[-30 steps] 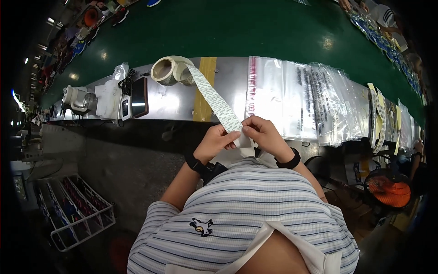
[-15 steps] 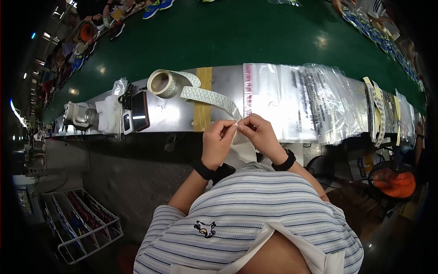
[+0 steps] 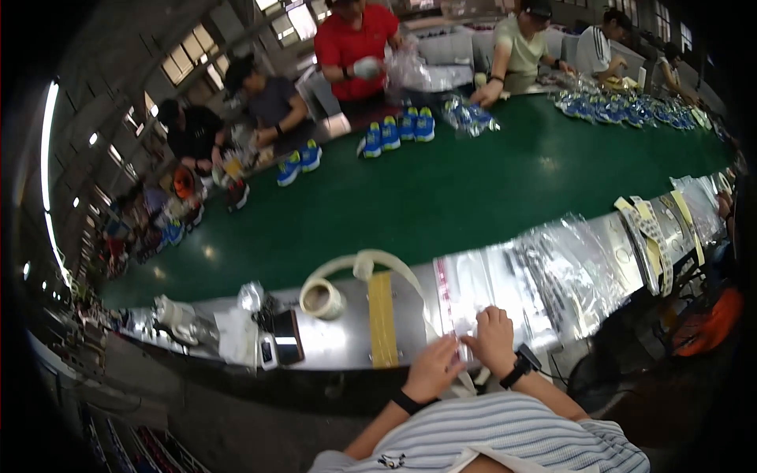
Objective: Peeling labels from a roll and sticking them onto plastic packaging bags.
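**Sticker strip [image 3: 364, 265] looped above a metal worktable [image 3: 344, 339]**

It curved from its roll [image 3: 334, 304] to the left hand [image 3: 432, 369]; the right hand [image 3: 493, 344] was just beside, over clear plastic bags [image 3: 552, 268]. Blur hid whether either gripped anything.

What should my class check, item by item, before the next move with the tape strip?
1. Tape roll resting on the metal bench: ok.
2. Pale strip lying straight: not ok; it arches and bends.
3. Left hand and right hand close together: ok.
4. Firm grip on the strip: cannot tell; too blurred.
5. Clear bags within reach: ok, beside the right hand.
6. Dark flat device apart from the roll: ok.
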A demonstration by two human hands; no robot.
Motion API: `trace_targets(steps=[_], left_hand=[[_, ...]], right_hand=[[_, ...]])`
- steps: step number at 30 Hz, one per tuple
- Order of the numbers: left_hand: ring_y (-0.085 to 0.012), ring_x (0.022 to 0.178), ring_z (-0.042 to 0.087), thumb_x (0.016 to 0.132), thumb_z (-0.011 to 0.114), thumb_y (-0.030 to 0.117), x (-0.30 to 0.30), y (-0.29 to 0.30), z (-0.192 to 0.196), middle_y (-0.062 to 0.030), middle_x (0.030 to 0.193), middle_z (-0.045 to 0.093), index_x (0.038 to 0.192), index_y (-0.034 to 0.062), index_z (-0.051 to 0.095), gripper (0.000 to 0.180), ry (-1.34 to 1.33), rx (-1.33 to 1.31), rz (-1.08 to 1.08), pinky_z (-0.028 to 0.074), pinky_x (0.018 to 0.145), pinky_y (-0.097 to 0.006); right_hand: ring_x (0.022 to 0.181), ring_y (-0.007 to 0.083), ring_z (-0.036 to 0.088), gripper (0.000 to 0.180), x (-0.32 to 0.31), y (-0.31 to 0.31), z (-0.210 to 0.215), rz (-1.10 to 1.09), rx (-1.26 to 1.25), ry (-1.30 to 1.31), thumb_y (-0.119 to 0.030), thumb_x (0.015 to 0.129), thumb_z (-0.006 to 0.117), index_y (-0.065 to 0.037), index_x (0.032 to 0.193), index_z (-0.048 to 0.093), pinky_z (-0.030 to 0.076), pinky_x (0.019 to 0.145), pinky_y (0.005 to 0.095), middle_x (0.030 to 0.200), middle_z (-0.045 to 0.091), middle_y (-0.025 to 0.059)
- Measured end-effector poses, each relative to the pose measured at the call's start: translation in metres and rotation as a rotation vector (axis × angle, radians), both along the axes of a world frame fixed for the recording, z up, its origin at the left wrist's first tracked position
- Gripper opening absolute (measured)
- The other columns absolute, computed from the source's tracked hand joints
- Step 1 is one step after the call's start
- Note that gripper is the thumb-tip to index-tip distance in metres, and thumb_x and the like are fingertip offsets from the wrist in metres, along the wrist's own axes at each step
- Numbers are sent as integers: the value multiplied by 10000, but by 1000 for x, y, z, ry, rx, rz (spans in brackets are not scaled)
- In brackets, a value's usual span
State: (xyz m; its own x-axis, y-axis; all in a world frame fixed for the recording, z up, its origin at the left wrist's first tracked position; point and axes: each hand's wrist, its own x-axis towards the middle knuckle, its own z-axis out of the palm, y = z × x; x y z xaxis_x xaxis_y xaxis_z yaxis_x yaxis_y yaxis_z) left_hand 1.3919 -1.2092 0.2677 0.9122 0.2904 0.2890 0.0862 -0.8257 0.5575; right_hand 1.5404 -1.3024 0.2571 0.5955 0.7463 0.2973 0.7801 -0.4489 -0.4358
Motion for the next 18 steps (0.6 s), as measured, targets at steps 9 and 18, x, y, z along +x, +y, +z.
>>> trace_targets(steps=[9, 18], left_hand=[[-320, 1213, 453, 877, 574, 333, -7, -10, -10, -204, 1265, 503, 1200, -45, 507, 502, 168, -1, -74, 367, 996, -394], [-317, 1236, 431, 895, 535, 362, -3, -3, -17, -189, 1290, 490, 1216, -31, 508, 508, 194, 26, -61, 345, 1011, -391]], right_hand=[[928, 268, 466, 334, -4, -8, -24, -34, 17, -130, -285, 658, 729, -50, 845, 582, 362, 765, 398, 977, 506, 87], [913, 261, 470, 319, 1, 4, -25, -41, 93, -131, -242, 651, 728, -41, 846, 576, 351, 778, 388, 954, 513, 89]])
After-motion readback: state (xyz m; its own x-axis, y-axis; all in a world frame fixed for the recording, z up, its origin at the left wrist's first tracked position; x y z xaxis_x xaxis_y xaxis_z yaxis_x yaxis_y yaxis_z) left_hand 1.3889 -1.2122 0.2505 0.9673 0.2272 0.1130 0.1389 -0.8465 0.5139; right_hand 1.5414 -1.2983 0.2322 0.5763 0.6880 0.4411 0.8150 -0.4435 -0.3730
